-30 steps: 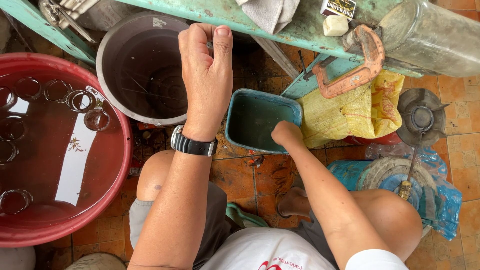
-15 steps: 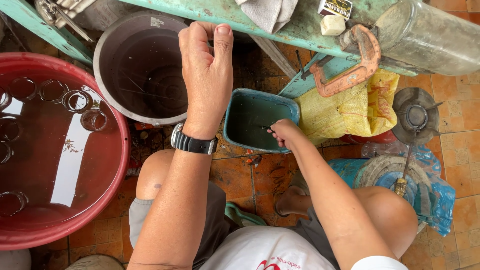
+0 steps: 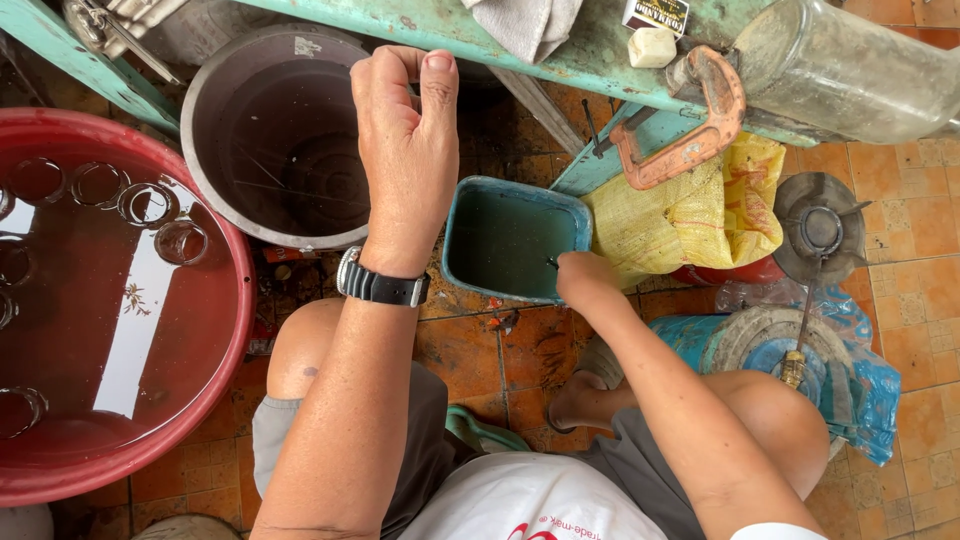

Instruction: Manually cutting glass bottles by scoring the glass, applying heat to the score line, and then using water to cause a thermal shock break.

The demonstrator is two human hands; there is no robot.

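Observation:
My left hand (image 3: 405,150) is raised over the rim of a dark round bucket (image 3: 275,140), seen from the back, with a black watch on the wrist. Its fingers are curled tight against the thumb, and nothing shows between them. My right hand (image 3: 588,280) rests at the near right corner of a teal rectangular tub (image 3: 510,240) holding murky liquid. It is closed on a thin dark tool (image 3: 550,263) whose tip pokes out over the liquid. Both knees are bent below the hands.
A big red basin (image 3: 215,380) of water with several glass jars sunk in it fills the left. A teal bench (image 3: 560,50) crosses the top, with an orange clamp (image 3: 690,135), a glass jar (image 3: 850,70) and a cloth. A yellow bag (image 3: 690,215) lies right of the tub.
My right hand has drawn back from inside the teal tub to its near right corner. The left hand has held its place and grip.

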